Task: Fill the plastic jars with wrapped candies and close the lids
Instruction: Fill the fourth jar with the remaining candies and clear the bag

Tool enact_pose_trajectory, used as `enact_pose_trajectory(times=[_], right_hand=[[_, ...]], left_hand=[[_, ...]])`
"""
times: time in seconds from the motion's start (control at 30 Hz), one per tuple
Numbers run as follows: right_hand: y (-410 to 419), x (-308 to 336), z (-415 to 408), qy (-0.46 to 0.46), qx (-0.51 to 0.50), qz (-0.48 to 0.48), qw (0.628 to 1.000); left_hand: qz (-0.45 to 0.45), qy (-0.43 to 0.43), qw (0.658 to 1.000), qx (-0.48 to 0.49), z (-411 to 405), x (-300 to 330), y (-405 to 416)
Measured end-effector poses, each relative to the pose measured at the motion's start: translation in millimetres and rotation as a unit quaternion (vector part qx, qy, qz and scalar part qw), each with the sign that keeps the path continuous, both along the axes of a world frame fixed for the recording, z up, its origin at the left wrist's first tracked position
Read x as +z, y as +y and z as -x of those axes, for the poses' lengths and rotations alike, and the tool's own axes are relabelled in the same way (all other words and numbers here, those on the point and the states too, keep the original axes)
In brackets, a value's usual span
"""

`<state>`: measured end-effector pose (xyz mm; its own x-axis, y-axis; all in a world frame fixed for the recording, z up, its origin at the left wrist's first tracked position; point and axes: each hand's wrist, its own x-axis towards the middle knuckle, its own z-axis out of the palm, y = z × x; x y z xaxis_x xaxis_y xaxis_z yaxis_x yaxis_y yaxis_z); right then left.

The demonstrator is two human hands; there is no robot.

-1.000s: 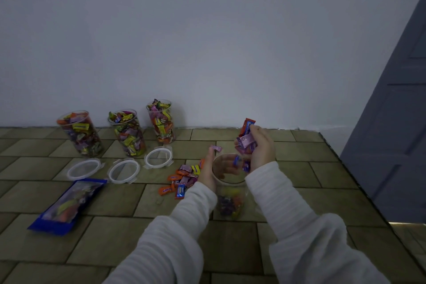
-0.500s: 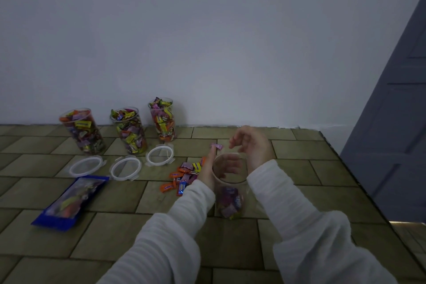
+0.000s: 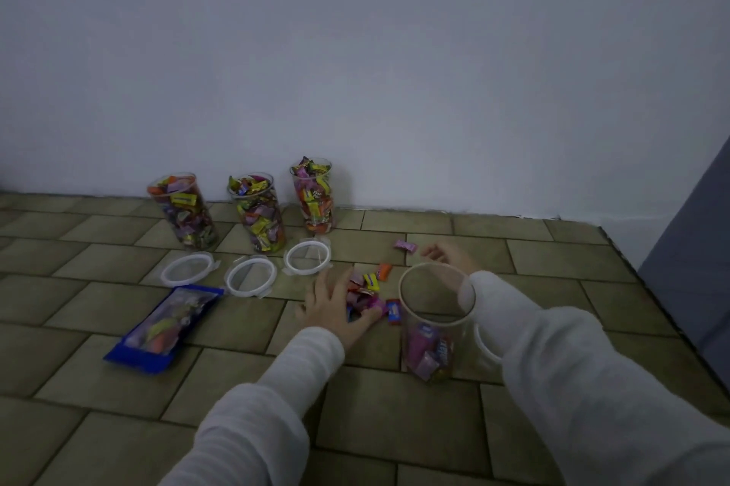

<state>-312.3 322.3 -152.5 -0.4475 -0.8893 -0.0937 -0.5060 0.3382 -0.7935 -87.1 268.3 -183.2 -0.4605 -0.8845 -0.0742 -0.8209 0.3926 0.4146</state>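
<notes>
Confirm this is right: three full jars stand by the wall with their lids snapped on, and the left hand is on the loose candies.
One error: the three full jars are open. Their lids lie on the floor in front, as the head view shows. The left hand is indeed on the loose candies.

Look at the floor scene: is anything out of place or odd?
One pink wrapped candy lies alone on the tiled floor, apart from the loose candy pile under the left hand. Nothing looks damaged.
</notes>
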Motion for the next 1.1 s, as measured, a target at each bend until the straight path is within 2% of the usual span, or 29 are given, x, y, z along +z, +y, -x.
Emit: enact_pose_trajectory(times=[0.07, 0.13, 0.27, 0.4, 0.47, 0.57, 0.73, 0.83, 1.0, 1.1], right_hand=[[-9, -9, -4, 0.138, 0.085, -0.046, 0.986], [-13, -15, -17, 0.223, 0.147, -0.081, 0.960], [-25, -31, -34, 0.287, 0.218, -0.075, 0.930], [-41, -50, -41, 0.328, 0.257, -0.069, 0.906], [-48, -59, -45, 0.336, 0.267, -0.090, 0.899], [-57, -69, -41, 0.396, 0.250, -0.097, 0.878], [-65, -54, -16, 0.375, 0.178, -0.110, 0.903], [-69, -57, -11, 0.326, 0.140, -0.091, 0.930], [-78, -69, -11, 0.334, 0.144, -0.102, 0.926], [-85, -69, -7, 0.353, 0.144, -0.060, 0.923]], left_hand=[[0.008, -0.079, 0.997, 0.000, -5, -11, -7], [0.017, -0.131, 0.991, -0.007, -8, -13, -13], [0.029, -0.147, 0.988, -0.045, -8, -17, -25], [0.052, -0.127, 0.987, -0.080, 1, -23, -38], [0.068, -0.117, 0.986, -0.099, 9, -24, -45], [0.088, -0.093, 0.985, -0.113, 21, -24, -57], [0.095, -0.058, 0.988, -0.106, 36, -27, -59], [0.099, -0.078, 0.987, -0.097, 48, -29, -61], [0.116, -0.087, 0.983, -0.111, 62, -33, -70], [0.118, -0.049, 0.986, -0.110, 67, -30, -71]])
